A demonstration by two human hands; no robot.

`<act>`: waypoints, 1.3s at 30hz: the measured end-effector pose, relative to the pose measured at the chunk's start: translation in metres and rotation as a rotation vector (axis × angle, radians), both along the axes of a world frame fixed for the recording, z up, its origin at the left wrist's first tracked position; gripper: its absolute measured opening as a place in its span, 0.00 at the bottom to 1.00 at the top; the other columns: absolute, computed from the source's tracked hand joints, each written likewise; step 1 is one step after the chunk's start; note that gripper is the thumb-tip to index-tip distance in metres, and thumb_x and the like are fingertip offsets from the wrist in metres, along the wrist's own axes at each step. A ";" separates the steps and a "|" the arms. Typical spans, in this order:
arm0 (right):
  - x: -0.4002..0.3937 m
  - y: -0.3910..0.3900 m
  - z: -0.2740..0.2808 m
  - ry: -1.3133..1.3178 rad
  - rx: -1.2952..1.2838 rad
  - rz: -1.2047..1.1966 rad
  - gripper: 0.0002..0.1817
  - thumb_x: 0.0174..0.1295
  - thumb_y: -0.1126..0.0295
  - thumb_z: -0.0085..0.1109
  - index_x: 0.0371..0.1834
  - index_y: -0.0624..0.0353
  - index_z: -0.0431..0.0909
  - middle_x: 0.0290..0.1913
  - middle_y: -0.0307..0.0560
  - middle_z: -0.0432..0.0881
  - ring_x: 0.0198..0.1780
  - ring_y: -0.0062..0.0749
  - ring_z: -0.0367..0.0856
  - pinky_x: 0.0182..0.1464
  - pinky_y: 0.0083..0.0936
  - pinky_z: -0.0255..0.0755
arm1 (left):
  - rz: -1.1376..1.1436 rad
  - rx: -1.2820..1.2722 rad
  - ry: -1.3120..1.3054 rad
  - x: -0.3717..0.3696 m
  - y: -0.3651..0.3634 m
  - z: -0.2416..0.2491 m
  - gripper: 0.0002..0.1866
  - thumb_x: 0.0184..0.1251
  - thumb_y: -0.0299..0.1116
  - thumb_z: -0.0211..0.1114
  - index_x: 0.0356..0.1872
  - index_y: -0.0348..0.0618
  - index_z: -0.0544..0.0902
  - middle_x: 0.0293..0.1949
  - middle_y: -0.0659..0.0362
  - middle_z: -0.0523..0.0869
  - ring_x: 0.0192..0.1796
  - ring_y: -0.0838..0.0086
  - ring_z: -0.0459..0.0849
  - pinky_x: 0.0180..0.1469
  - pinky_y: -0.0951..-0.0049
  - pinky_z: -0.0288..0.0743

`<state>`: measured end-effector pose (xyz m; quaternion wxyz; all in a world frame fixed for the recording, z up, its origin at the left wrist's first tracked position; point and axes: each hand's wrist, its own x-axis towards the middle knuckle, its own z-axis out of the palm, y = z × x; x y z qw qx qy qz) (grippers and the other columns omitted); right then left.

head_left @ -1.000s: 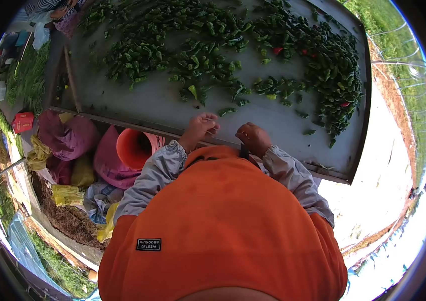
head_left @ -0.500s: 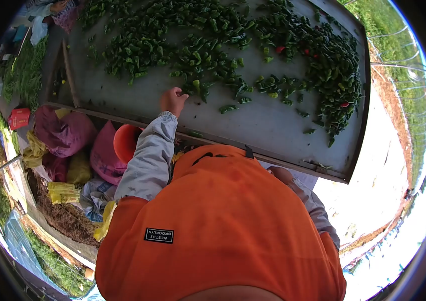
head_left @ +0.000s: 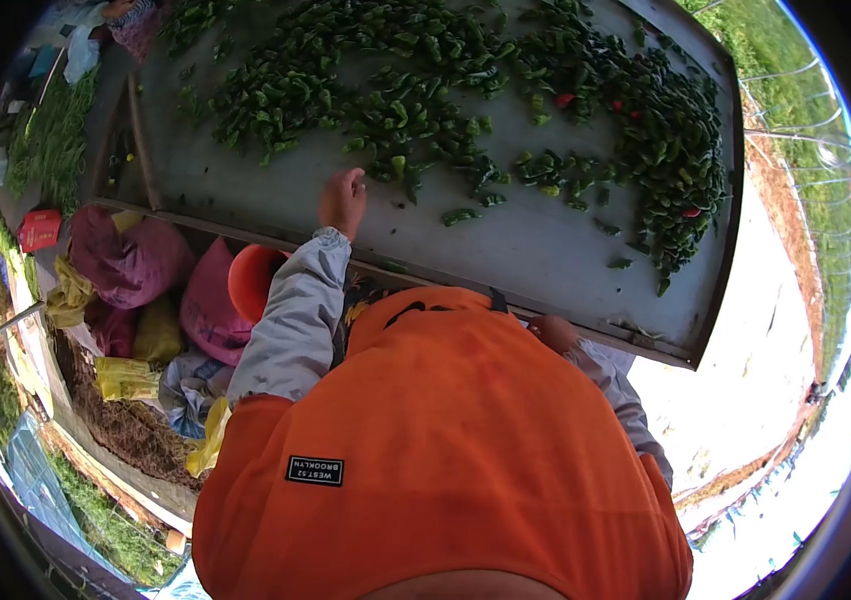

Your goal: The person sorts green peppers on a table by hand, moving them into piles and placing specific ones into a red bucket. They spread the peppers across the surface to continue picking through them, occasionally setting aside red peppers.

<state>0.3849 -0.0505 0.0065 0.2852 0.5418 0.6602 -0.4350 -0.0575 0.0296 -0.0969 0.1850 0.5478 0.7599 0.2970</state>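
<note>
My left hand (head_left: 342, 204) is over the grey metal sorting table (head_left: 545, 260), just short of the near edge of a spread of green peppers (head_left: 425, 50). Its fingers are curled together, and whatever they may hold is hidden. The closest peppers lie slightly beyond and to the right of the fingertips. My right hand (head_left: 553, 333) is low beside my body at the table's near edge. Its fingers are mostly concealed, so their state cannot be made out. A few red peppers (head_left: 565, 100) show among the green ones.
Left of me, below the table, are pink sacks (head_left: 130, 255), an orange bucket (head_left: 251, 282) and yellow bags (head_left: 127, 378). A wooden bar (head_left: 142, 145) crosses the table's left end. Long green vegetables (head_left: 50, 145) are piled farther left. Part of another person (head_left: 130, 25) shows at the top left.
My left hand has drawn back slightly left, away from the peppers. My right hand has come a little up and left, showing more at the table's edge.
</note>
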 end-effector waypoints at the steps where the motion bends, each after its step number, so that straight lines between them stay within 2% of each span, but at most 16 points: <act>1: -0.002 0.002 0.000 -0.024 -0.014 0.009 0.15 0.58 0.59 0.51 0.35 0.56 0.83 0.38 0.56 0.84 0.43 0.54 0.81 0.44 0.43 0.74 | -0.046 -0.020 0.027 0.002 0.001 0.005 0.12 0.58 0.30 0.65 0.44 0.46 0.83 0.36 0.54 0.82 0.35 0.60 0.82 0.38 0.62 0.76; 6: -0.012 0.009 0.005 -0.059 -0.016 0.032 0.15 0.58 0.59 0.52 0.35 0.56 0.84 0.37 0.57 0.84 0.41 0.55 0.81 0.44 0.44 0.74 | -0.214 -0.057 0.113 0.013 0.011 0.009 0.15 0.57 0.29 0.66 0.47 0.50 0.82 0.39 0.56 0.79 0.37 0.60 0.80 0.40 0.61 0.75; 9: -0.017 0.013 0.013 -0.089 -0.018 0.056 0.15 0.57 0.60 0.51 0.34 0.57 0.85 0.37 0.58 0.84 0.42 0.56 0.81 0.44 0.45 0.73 | -0.214 -0.032 0.118 0.012 0.016 0.003 0.15 0.55 0.30 0.68 0.45 0.49 0.82 0.38 0.56 0.79 0.36 0.61 0.80 0.39 0.62 0.75; 12: -0.012 0.016 0.001 -0.101 -0.042 0.116 0.17 0.57 0.57 0.54 0.33 0.59 0.85 0.36 0.57 0.84 0.41 0.55 0.81 0.44 0.44 0.74 | -0.138 -0.095 -0.039 0.010 0.021 0.008 0.14 0.52 0.31 0.71 0.42 0.46 0.83 0.38 0.54 0.80 0.42 0.59 0.81 0.43 0.62 0.75; 14: -0.014 0.016 0.003 -0.087 -0.041 0.088 0.18 0.57 0.56 0.54 0.34 0.58 0.85 0.38 0.57 0.84 0.42 0.55 0.82 0.45 0.43 0.75 | 0.006 -0.023 -0.170 0.010 0.021 0.009 0.14 0.53 0.33 0.72 0.40 0.40 0.83 0.35 0.53 0.82 0.38 0.62 0.83 0.40 0.65 0.76; 16: -0.017 0.020 0.010 -0.100 -0.080 0.050 0.18 0.57 0.55 0.55 0.36 0.57 0.86 0.40 0.58 0.84 0.44 0.55 0.82 0.47 0.42 0.75 | 0.138 -0.036 -0.428 0.011 0.024 0.011 0.14 0.56 0.33 0.70 0.39 0.37 0.81 0.31 0.55 0.82 0.31 0.68 0.83 0.33 0.68 0.76; 17: -0.011 0.018 -0.001 -0.095 -0.092 0.077 0.18 0.57 0.55 0.55 0.37 0.57 0.85 0.40 0.58 0.84 0.44 0.55 0.82 0.47 0.43 0.75 | 0.243 -0.083 -0.626 0.015 0.023 0.024 0.14 0.58 0.33 0.69 0.39 0.36 0.78 0.27 0.59 0.82 0.26 0.75 0.80 0.25 0.73 0.73; 19: -0.009 0.023 -0.009 -0.086 -0.136 0.130 0.19 0.57 0.54 0.56 0.37 0.58 0.85 0.39 0.57 0.85 0.45 0.54 0.82 0.46 0.42 0.75 | 0.319 -0.081 -0.881 0.017 0.022 0.030 0.12 0.59 0.32 0.67 0.38 0.40 0.74 0.27 0.62 0.81 0.25 0.80 0.78 0.20 0.78 0.71; 20: -0.007 0.023 -0.024 -0.151 -0.167 0.111 0.18 0.56 0.54 0.56 0.35 0.57 0.86 0.40 0.58 0.84 0.45 0.53 0.82 0.46 0.40 0.74 | 0.295 -0.136 -0.847 0.014 0.019 0.031 0.11 0.60 0.30 0.67 0.39 0.40 0.74 0.29 0.61 0.81 0.28 0.81 0.80 0.20 0.79 0.73; 21: -0.007 0.022 -0.017 -0.104 -0.049 0.151 0.18 0.55 0.54 0.57 0.34 0.58 0.86 0.39 0.58 0.85 0.45 0.52 0.82 0.46 0.39 0.75 | 0.303 -0.127 -0.844 0.012 0.017 0.026 0.11 0.59 0.28 0.68 0.38 0.40 0.74 0.29 0.61 0.81 0.27 0.80 0.79 0.20 0.79 0.71; 24: -0.003 0.030 -0.032 -0.073 -0.038 0.162 0.17 0.56 0.55 0.57 0.39 0.55 0.84 0.43 0.55 0.84 0.49 0.50 0.81 0.49 0.40 0.74 | 0.375 -0.045 -0.816 0.007 0.014 0.018 0.12 0.55 0.27 0.69 0.35 0.41 0.73 0.25 0.62 0.79 0.21 0.80 0.77 0.18 0.77 0.69; 27: 0.013 0.033 -0.059 -0.076 -0.072 0.141 0.17 0.58 0.55 0.57 0.44 0.53 0.83 0.47 0.53 0.83 0.52 0.48 0.80 0.51 0.40 0.73 | 0.433 -0.056 -0.676 -0.005 0.017 0.023 0.13 0.52 0.30 0.71 0.33 0.39 0.74 0.26 0.59 0.79 0.26 0.74 0.79 0.28 0.71 0.74; 30: 0.037 0.027 -0.100 -0.063 -0.087 0.128 0.18 0.59 0.56 0.57 0.49 0.50 0.82 0.51 0.51 0.82 0.56 0.47 0.79 0.54 0.41 0.73 | 0.471 -0.050 -0.641 -0.019 0.023 0.007 0.15 0.49 0.31 0.72 0.33 0.39 0.74 0.27 0.58 0.80 0.28 0.71 0.80 0.31 0.69 0.75; 32: 0.032 0.023 -0.101 -0.113 -0.061 0.162 0.18 0.59 0.56 0.57 0.49 0.51 0.82 0.51 0.52 0.82 0.56 0.46 0.79 0.54 0.40 0.73 | 0.468 -0.027 -0.566 -0.029 0.030 -0.007 0.15 0.49 0.31 0.71 0.33 0.39 0.75 0.28 0.57 0.80 0.29 0.69 0.80 0.34 0.68 0.75; 35: -0.009 0.037 -0.024 -0.111 -0.120 0.202 0.15 0.56 0.61 0.58 0.42 0.56 0.85 0.46 0.58 0.83 0.50 0.54 0.81 0.48 0.42 0.76 | 0.460 -0.014 -0.525 -0.031 0.030 -0.010 0.15 0.49 0.32 0.71 0.33 0.39 0.75 0.28 0.56 0.81 0.31 0.68 0.80 0.37 0.67 0.75; 39: -0.017 0.046 -0.013 -0.074 -0.123 0.153 0.17 0.54 0.58 0.60 0.41 0.56 0.85 0.45 0.58 0.84 0.49 0.52 0.82 0.46 0.40 0.75 | 0.436 -0.043 -0.509 -0.032 0.031 -0.008 0.14 0.49 0.32 0.71 0.34 0.39 0.76 0.29 0.56 0.81 0.33 0.67 0.80 0.39 0.67 0.75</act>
